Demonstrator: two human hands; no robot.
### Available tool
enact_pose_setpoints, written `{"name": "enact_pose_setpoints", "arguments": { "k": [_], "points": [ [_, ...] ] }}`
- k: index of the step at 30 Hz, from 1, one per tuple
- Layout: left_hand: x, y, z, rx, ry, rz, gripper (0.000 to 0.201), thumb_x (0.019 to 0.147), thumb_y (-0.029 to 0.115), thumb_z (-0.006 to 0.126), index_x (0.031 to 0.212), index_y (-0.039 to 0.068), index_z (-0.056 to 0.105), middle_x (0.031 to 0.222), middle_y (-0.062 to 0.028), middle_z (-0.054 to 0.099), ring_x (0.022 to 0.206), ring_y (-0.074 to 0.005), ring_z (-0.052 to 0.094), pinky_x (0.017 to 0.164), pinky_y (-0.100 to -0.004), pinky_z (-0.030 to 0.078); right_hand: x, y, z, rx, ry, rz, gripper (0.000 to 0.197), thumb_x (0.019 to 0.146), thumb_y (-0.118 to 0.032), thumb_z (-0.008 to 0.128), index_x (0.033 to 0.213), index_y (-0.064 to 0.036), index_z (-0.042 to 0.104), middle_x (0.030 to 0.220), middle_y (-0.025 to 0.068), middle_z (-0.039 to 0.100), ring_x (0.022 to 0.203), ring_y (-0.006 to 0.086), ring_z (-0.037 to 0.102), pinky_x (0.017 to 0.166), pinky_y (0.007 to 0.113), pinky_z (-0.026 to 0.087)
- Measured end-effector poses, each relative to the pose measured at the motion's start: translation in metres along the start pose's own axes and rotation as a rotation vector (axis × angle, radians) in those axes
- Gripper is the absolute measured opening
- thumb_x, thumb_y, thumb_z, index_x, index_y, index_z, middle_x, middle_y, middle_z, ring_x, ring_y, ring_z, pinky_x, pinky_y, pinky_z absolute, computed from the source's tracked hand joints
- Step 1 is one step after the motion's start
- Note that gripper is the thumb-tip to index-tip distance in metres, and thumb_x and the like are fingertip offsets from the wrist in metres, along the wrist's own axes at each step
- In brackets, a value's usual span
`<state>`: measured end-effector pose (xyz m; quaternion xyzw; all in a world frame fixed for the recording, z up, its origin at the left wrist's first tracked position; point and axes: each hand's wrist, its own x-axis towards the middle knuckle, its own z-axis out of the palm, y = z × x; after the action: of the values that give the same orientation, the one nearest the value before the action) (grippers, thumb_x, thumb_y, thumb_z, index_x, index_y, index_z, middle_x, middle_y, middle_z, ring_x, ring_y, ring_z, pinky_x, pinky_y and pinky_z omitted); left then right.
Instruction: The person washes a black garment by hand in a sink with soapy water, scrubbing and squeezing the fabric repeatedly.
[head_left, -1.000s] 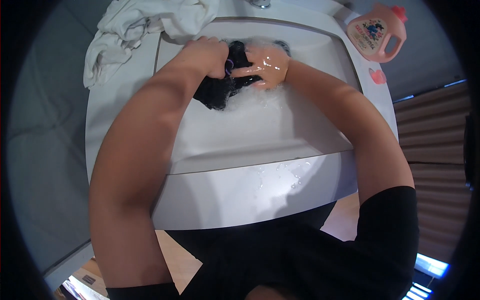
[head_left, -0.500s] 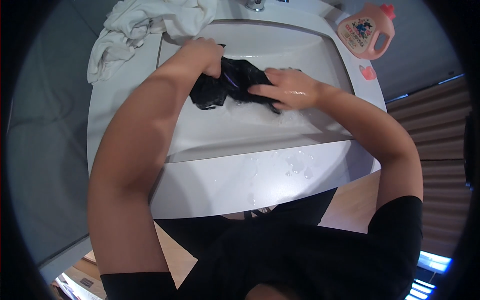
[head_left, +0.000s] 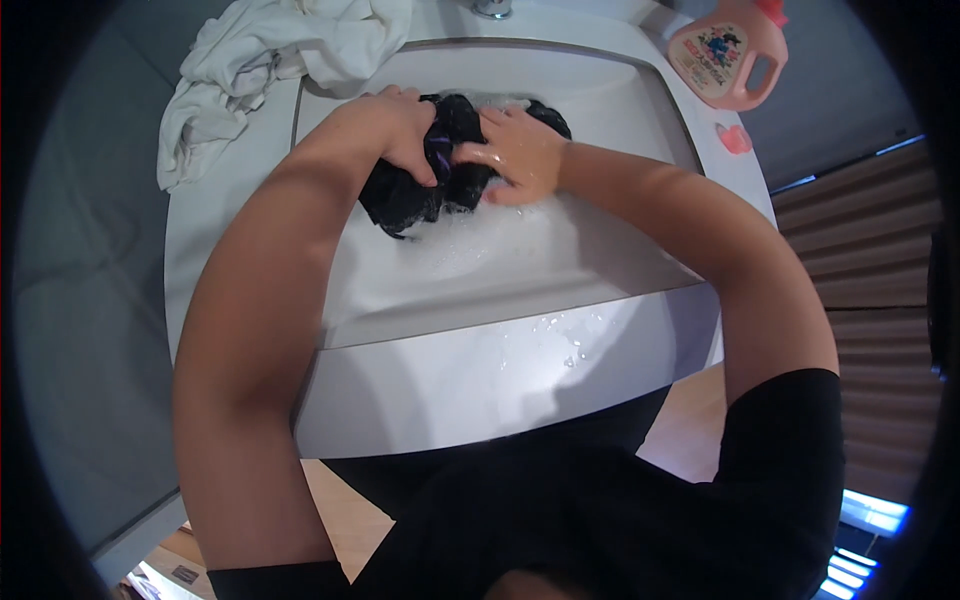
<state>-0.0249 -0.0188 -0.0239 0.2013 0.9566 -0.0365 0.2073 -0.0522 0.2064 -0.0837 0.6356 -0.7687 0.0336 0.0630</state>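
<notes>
A wet black garment (head_left: 402,197) with a thin purple stripe lies bunched in the white sink (head_left: 620,235), with soapy foam and water around it. My left hand (head_left: 400,130) grips its left part, the thumb lying over the fabric. Against the right part presses my right hand (head_left: 522,155), wet and sudsy, its fingers curled onto the bunched cloth. A piece of the garment shows beyond my right hand. Some of my fingertips are hidden in the folds.
A crumpled white cloth (head_left: 235,85) lies on the counter at the far left, over the sink's edge. A pink detergent bottle (head_left: 725,62) and a small pink cap (head_left: 733,138) are on the right. The faucet (head_left: 492,9) stands at the back. Water drops dot the front rim.
My right hand has moved left, closer to my left hand. The garment, stretched out between the hands before, is now bunched together, with more foam in front of it.
</notes>
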Motion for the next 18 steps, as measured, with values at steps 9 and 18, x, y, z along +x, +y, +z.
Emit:
{"name": "enact_pose_setpoints", "arguments": {
  "k": [9, 18],
  "points": [
    [-0.005, 0.005, -0.005, -0.007, 0.079, -0.166, 0.079, 0.064, 0.049, 0.086, 0.128, 0.009, 0.06, 0.133, -0.0105, 0.055, 0.129, -0.0318, 0.048, 0.104, -0.0492, 0.044, 0.041, 0.017, -0.006, -0.25, -0.004, 0.116, 0.06, 0.066, -0.038, 0.076, 0.119, -0.0163, 0.058, 0.096, 0.0132, 0.064, 0.083, 0.0376, 0.065, 0.067, 0.047, 0.052],
    [-0.003, 0.0, -0.005, 0.036, 0.061, -0.162, 0.075, 0.064, 0.041, 0.085, 0.129, 0.017, 0.058, 0.131, -0.0094, 0.053, 0.13, -0.0298, 0.047, 0.102, -0.0505, 0.043, -0.002, -0.027, -0.089, 0.422, -0.156, 0.39, 0.042, 0.073, -0.006, 0.063, 0.114, -0.0077, 0.056, 0.082, 0.0201, 0.065, 0.08, 0.0419, 0.063, 0.072, 0.05, 0.05]
  ]
}}
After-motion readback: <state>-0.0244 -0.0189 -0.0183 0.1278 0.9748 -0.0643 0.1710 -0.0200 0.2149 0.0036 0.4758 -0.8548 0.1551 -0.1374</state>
